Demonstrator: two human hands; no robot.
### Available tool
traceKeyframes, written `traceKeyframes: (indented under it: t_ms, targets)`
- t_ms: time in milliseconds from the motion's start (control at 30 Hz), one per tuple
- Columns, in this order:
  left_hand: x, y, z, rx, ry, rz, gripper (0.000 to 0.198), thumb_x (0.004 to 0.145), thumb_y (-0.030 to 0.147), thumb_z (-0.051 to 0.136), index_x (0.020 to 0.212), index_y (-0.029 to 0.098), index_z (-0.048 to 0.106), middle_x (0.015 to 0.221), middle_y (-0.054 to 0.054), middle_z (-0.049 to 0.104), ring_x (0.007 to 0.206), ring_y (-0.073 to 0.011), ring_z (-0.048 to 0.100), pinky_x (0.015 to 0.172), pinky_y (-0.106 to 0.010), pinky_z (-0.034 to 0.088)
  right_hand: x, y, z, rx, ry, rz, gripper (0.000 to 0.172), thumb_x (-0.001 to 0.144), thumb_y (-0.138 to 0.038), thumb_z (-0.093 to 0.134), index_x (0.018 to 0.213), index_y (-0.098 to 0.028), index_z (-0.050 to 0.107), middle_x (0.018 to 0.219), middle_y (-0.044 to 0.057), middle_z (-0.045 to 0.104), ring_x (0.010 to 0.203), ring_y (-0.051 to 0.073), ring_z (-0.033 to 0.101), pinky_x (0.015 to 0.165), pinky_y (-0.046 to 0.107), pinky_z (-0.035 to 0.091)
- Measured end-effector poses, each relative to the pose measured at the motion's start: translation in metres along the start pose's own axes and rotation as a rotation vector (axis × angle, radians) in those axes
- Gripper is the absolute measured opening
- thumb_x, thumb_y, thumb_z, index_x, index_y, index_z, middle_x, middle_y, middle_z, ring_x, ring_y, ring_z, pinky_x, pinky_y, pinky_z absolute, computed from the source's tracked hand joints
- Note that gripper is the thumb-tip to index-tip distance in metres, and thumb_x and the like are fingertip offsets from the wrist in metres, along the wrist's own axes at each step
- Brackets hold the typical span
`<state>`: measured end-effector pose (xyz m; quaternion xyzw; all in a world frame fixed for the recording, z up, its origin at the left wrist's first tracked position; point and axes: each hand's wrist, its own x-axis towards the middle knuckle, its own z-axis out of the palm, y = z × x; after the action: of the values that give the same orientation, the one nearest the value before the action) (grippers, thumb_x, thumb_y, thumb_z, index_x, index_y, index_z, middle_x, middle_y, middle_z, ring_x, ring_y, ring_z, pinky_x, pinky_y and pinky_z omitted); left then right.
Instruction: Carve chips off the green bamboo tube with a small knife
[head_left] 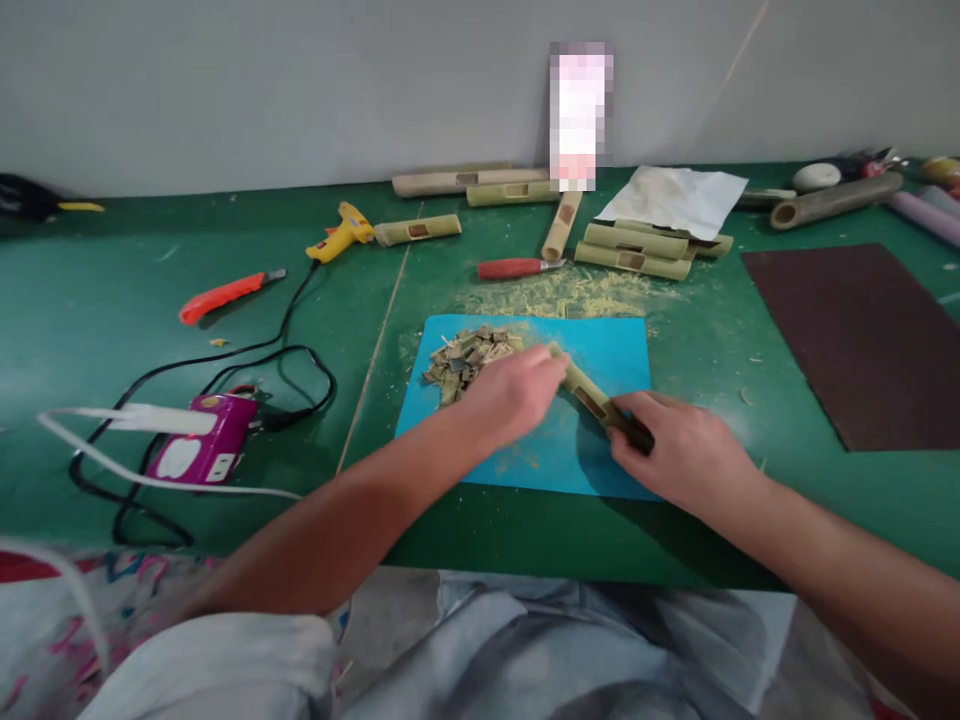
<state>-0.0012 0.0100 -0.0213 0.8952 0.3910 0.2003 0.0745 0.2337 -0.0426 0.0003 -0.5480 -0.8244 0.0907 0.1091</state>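
A short bamboo tube [583,390] with a rectangular slot cut in its side is held at a slant over a blue sheet [600,465]. My right hand [675,440] is wrapped round its near end. At the far end, the fingers of my left hand [517,390] are closed on the tube; whether they also hold something small is hidden. Left of the tube, a heap of bamboo chips [469,355] lies on the sheet, partly behind my left hand. Fine bamboo dust [555,295] is scattered beyond the sheet's far edge, beside a red-handled knife [514,268].
More slotted bamboo tubes [634,262] lie at the back, some under white paper [675,203]. On the left are a yellow glue gun [341,235], an orange utility knife [229,295] and a purple power adapter [206,440] with looping cords. A dark brown sheet [862,345] lies right.
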Motion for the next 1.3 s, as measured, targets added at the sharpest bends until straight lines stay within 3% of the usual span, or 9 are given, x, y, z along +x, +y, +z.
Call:
traceKeyframes:
  t_ms: [233,467,600,733,867,1000,1133,1233,1300]
  targets:
    - [0.0014,0.0008,0.0039,0.13,0.008,0.013,0.04,0.106,0.026,0.03,0.119,0.009,0.064,0.088,-0.01,0.065,0.074,-0.0174,0.062,0.066,-0.028,0.052,-0.0009,0.001,0.0019,0.011,0.013,-0.021,0.021,0.088,-0.03,0.052,0.09,-0.019,0.07,0.087,0.006,0.071,0.062,0.017,0.06,0.053,0.031,0.031]
    - [0.0019,-0.0001,0.0044,0.121,0.046,-0.001,0.04,0.106,0.027,0.031,0.115,0.01,0.066,0.086,-0.009,0.064,0.073,-0.0175,0.062,0.064,-0.028,0.052,-0.0011,0.0009,0.0028,0.012,0.015,-0.006,0.02,0.087,-0.031,0.052,0.09,-0.019,0.069,0.088,0.005,0.071,0.063,0.017,0.061,0.053,0.031,0.031]
    - [0.0005,0.0038,0.0042,0.055,-0.024,0.065,0.038,0.105,0.023,0.032,0.118,0.011,0.065,0.084,-0.007,0.064,0.072,-0.0166,0.062,0.065,-0.027,0.052,-0.0011,0.0004,0.0014,-0.006,-0.004,-0.009,0.02,0.086,-0.03,0.052,0.089,-0.02,0.068,0.087,0.005,0.072,0.062,0.017,0.06,0.053,0.031,0.03]
    - [0.0006,0.0012,0.0026,0.085,0.034,-0.007,0.04,0.106,0.028,0.033,0.116,0.008,0.066,0.091,-0.012,0.065,0.078,-0.0186,0.063,0.068,-0.029,0.053,-0.001,0.0002,0.0011,0.003,-0.003,0.009,0.021,0.087,-0.032,0.051,0.09,-0.02,0.069,0.089,0.005,0.072,0.062,0.017,0.06,0.053,0.031,0.029]
    - [0.0015,0.002,0.0023,0.018,-0.034,0.043,0.04,0.106,0.026,0.03,0.119,0.011,0.065,0.086,-0.008,0.064,0.079,-0.0178,0.064,0.07,-0.028,0.053,-0.0005,0.0001,0.0012,0.006,-0.033,0.0,0.02,0.086,-0.031,0.051,0.089,-0.02,0.068,0.087,0.005,0.072,0.062,0.017,0.059,0.053,0.031,0.03]
    - [0.0019,0.0028,0.0025,0.051,0.032,-0.015,0.039,0.105,0.028,0.033,0.115,0.009,0.066,0.09,-0.011,0.064,0.078,-0.0185,0.063,0.069,-0.03,0.053,0.0,-0.0004,0.0,0.018,-0.02,0.015,0.021,0.087,-0.032,0.05,0.089,-0.02,0.068,0.086,0.006,0.071,0.063,0.017,0.06,0.054,0.03,0.03]
    - [0.0011,0.0032,0.0031,0.008,-0.033,0.048,0.038,0.106,0.025,0.031,0.111,0.014,0.068,0.082,-0.006,0.062,0.073,-0.0162,0.061,0.068,-0.027,0.052,0.0001,-0.001,-0.001,0.031,-0.054,-0.001,0.021,0.086,-0.03,0.05,0.09,-0.019,0.068,0.087,0.006,0.071,0.063,0.017,0.06,0.054,0.03,0.031]
    - [0.0012,0.002,0.0024,0.074,0.084,-0.005,0.04,0.106,0.028,0.033,0.109,0.011,0.068,0.085,-0.009,0.063,0.073,-0.0164,0.061,0.067,-0.027,0.052,-0.0001,-0.0008,-0.0003,0.013,-0.037,0.019,0.021,0.087,-0.032,0.05,0.089,-0.02,0.067,0.085,0.006,0.071,0.062,0.017,0.059,0.054,0.03,0.03]
    - [0.0012,0.0019,0.0024,0.082,0.06,0.004,0.04,0.106,0.028,0.033,0.109,0.011,0.068,0.083,-0.008,0.063,0.073,-0.016,0.061,0.068,-0.027,0.052,-0.0001,-0.0006,0.0003,0.013,-0.048,0.024,0.019,0.086,-0.031,0.052,0.089,-0.02,0.067,0.084,0.005,0.071,0.062,0.017,0.059,0.054,0.03,0.03]
